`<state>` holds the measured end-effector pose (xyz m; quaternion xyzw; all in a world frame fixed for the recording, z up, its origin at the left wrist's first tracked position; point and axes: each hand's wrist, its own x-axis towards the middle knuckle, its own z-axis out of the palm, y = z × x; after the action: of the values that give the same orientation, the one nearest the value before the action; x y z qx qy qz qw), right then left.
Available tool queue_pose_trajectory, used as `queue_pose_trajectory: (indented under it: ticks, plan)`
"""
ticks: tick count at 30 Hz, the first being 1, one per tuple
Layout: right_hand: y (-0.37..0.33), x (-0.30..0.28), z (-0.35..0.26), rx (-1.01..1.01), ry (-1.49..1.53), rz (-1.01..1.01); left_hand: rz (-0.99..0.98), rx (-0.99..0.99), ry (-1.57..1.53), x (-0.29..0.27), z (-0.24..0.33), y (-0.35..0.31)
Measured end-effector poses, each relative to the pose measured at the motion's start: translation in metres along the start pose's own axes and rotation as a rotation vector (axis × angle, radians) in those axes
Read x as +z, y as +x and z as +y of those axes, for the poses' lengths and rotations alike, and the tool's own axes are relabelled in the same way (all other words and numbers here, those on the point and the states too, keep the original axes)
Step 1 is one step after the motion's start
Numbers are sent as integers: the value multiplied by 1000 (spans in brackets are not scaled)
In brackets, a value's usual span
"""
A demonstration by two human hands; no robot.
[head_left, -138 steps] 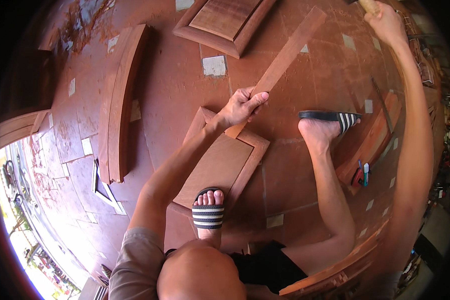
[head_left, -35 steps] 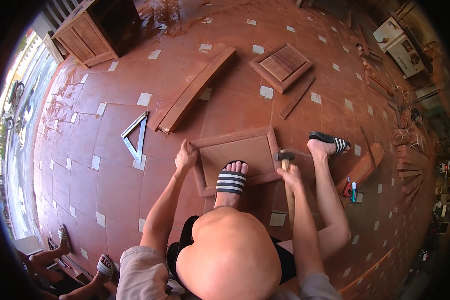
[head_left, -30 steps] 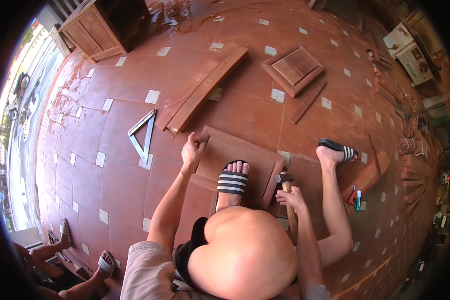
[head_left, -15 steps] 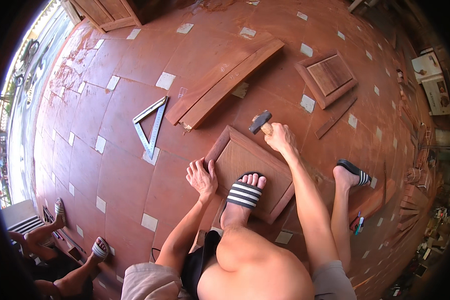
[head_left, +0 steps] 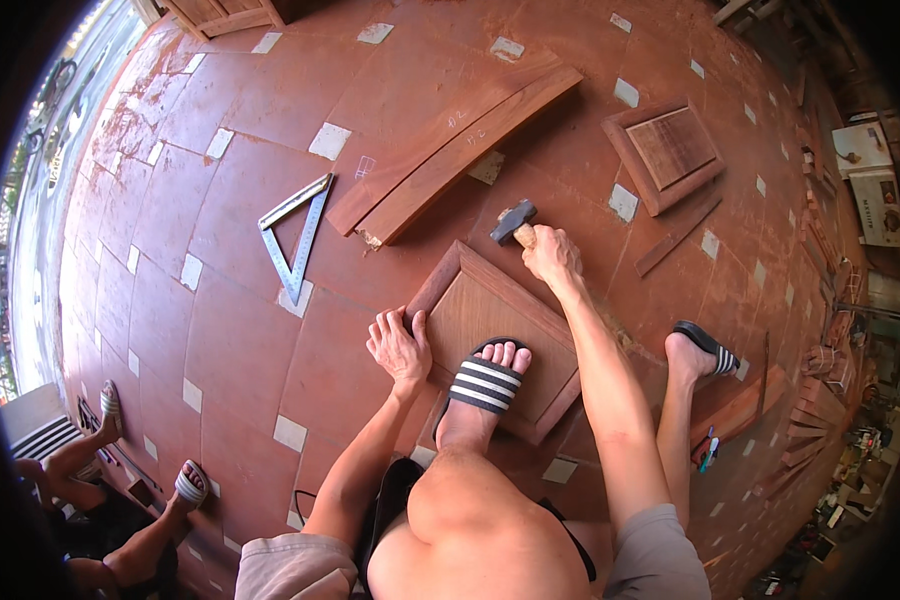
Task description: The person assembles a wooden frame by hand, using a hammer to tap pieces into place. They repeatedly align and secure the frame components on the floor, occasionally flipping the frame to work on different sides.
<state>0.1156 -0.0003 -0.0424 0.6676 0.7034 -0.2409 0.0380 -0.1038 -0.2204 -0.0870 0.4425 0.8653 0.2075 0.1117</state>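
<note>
My right hand [head_left: 552,254] is closed around the light wooden handle of a hammer [head_left: 514,222]. Its dark metal head hangs in front of my knuckles, above the far edge of a framed wooden panel [head_left: 485,300]. At the panel's left corner lies my left hand [head_left: 400,350], its fingers spread and its thumb along the frame. What the left fingertips press on is partly hidden. My foot in a black-and-white striped sandal [head_left: 485,385] stands on the panel's middle.
Two long boards [head_left: 460,150] lie side by side beyond the panel. A metal triangle square [head_left: 295,240] is to their left. At right are a smaller framed panel [head_left: 665,155] and a thin strip [head_left: 678,237]. Another person's sandalled foot [head_left: 191,485] shows lower left.
The hammer and my right hand have shifted slightly left and away from me. My left hand stays at the panel's corner, and the view has moved a little.
</note>
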Motion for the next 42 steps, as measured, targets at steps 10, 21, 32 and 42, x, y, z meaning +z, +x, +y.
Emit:
queue_pose_trajectory:
  ticks: [10,21,32,42]
  plan:
    - [-12,-5,-7,-141,-128,-69,16,5,-13,0,0,-1]
    - [-120,5,104,141,168,10,50,41,9,1,-2,-6]
    - [-294,59,149,430,423,14,-137,660,21,27,57,36]
    - [-235,33,165,433,813,-5,-220,807,58,36,103,42]
